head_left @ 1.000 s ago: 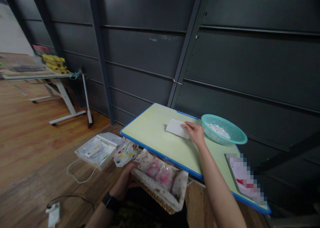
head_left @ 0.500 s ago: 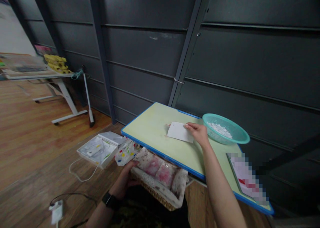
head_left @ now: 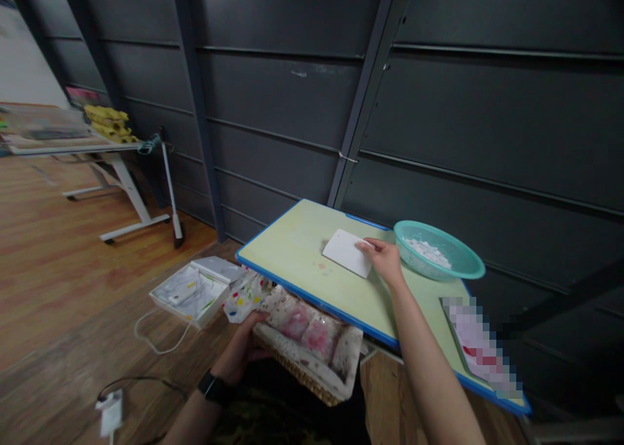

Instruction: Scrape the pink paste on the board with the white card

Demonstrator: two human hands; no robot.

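My right hand [head_left: 385, 262] pinches the right edge of a flat white card [head_left: 347, 253] that lies on the pale green table top [head_left: 297, 247] with a blue rim. Just right of that hand stands a teal mesh bowl [head_left: 455, 261] holding small white pieces. Below the table's front edge, my left hand [head_left: 242, 351], with a dark watch on the wrist, grips the near rim of a wicker basket [head_left: 312, 347] lined with floral cloth and holding pink packets.
A blurred sheet [head_left: 480, 351] lies on the table's right end. On the wooden floor sit an open white box [head_left: 188, 292] with a cable, a spotted bag [head_left: 244, 299] and a white plug [head_left: 110, 414]. A second table [head_left: 63, 143] stands far left. Dark panelled wall behind.
The white card has turned slightly and shifted a little left under my right hand. My left hand stays on the basket rim.
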